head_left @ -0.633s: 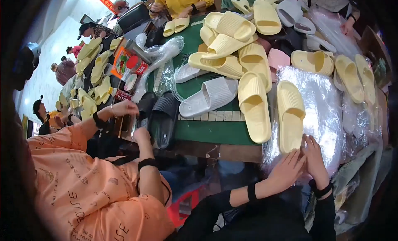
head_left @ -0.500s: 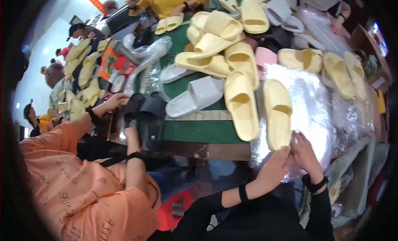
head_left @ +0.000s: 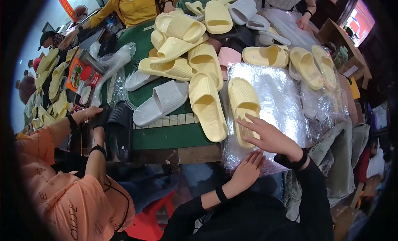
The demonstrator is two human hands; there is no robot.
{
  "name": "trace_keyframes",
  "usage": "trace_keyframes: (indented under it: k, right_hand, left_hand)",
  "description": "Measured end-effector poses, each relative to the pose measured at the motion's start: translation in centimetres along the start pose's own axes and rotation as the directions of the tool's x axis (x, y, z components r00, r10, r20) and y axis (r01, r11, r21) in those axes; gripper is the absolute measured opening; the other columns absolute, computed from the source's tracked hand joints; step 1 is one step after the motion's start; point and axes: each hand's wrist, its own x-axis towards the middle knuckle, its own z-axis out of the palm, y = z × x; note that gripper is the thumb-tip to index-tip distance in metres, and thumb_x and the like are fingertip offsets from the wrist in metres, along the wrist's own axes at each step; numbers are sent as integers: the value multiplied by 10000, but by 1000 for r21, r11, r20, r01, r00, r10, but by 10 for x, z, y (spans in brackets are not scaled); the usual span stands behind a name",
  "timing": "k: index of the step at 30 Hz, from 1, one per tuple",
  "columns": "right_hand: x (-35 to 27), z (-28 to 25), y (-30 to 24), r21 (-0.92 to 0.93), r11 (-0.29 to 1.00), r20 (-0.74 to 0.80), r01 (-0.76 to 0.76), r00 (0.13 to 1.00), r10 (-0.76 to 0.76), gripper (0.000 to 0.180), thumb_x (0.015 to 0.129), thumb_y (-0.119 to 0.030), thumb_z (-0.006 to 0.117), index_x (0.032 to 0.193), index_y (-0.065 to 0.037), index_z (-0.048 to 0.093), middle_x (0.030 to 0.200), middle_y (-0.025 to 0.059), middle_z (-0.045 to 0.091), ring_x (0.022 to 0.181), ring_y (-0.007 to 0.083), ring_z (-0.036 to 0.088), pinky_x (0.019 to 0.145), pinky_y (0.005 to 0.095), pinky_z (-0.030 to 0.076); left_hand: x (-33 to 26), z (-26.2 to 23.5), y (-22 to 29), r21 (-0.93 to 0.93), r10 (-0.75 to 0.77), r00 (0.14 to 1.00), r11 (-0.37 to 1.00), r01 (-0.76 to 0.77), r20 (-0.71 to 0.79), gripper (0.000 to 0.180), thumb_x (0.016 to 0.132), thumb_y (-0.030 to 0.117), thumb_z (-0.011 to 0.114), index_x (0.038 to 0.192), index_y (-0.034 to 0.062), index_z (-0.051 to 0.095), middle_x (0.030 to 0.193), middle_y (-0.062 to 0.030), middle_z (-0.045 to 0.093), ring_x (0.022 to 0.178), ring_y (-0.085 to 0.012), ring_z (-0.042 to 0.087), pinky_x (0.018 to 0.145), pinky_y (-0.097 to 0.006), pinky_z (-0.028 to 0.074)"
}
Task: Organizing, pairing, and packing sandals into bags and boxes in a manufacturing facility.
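My right hand (head_left: 265, 135) lies flat, fingers spread, on the near end of a pale yellow slide slipper (head_left: 243, 104) that rests on a stack of clear plastic bags (head_left: 278, 91). My left hand (head_left: 248, 171) sits lower, fingers open, pressing the front edge of the same bag stack. Both of my wrists wear black sleeves. A second yellow slipper (head_left: 207, 106) lies just left of the bags on the green table (head_left: 174, 135). Neither hand grips anything.
A pile of yellow, white and pink slippers (head_left: 195, 37) covers the table's far half. A white slipper (head_left: 159, 102) lies mid-left. On my left a person in an orange shirt (head_left: 62, 191) handles black slippers (head_left: 118, 129). Other people sit across the table.
The view has swung and come closer. My right hand has moved up onto the yellow slipper and spread its fingers; my left hand has stayed at the bags' front edge.
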Motion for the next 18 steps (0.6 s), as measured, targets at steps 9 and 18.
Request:
trace_keyframes:
  k: [9,18]
  right_hand:
    - [56,31,13,59,991,-127,-118,984,125,599,891,-339,578,1368,-23,405,1020,221,496,1004,384,507,865,440,418]
    - [90,62,-8,-260,960,-86,-105,993,85,491,879,-360,573,1321,-165,484,1147,352,465,1146,524,409,977,516,364]
  left_hand:
    - [-3,7,0,-93,-37,998,995,42,48,436,845,120,453,1237,-68,490,1334,-202,448,1283,-315,406,1095,-417,301]
    - [-9,8,-3,-75,-36,989,996,47,143,491,847,125,453,1302,-59,452,1359,-203,438,1309,-318,384,1119,-424,264]
